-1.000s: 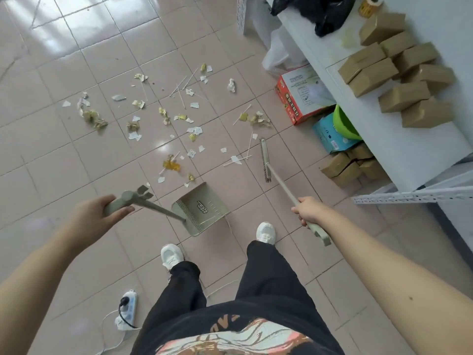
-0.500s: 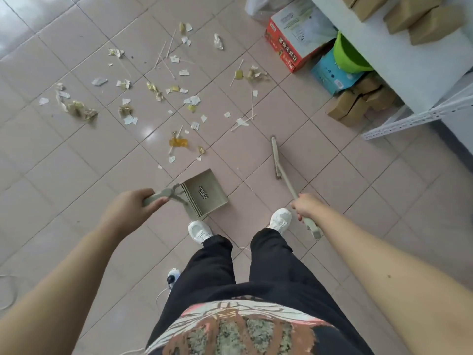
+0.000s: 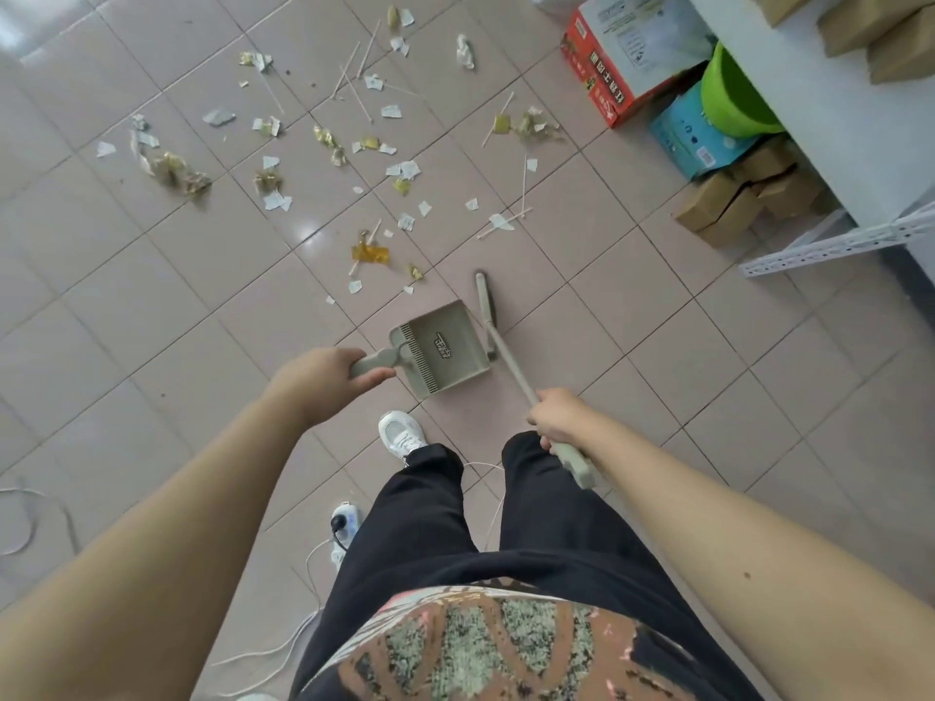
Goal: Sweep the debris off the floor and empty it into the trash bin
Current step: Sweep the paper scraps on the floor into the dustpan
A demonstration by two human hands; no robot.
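Note:
Debris [image 3: 372, 253] of paper scraps, gold wrappers and thin sticks lies scattered over the pink floor tiles ahead of me. My left hand [image 3: 324, 379] grips the handle of a grey-green dustpan [image 3: 445, 346], which is empty and sits low in front of my feet. My right hand [image 3: 559, 417] is closed around the handle of a matching broom [image 3: 488, 308]; its narrow head is just right of the dustpan and short of the debris. No trash bin is visible.
White shelving [image 3: 835, 113] stands at the right, with a red box [image 3: 622, 58], a blue box [image 3: 693, 134], a green tub [image 3: 733, 98] and brown cartons [image 3: 738, 199] underneath. A power strip [image 3: 346, 521] with cables lies behind my left foot.
The broom head has swung left and now sits beside the dustpan. The view has tilted down and the debris appears closer. Both hands keep their grips.

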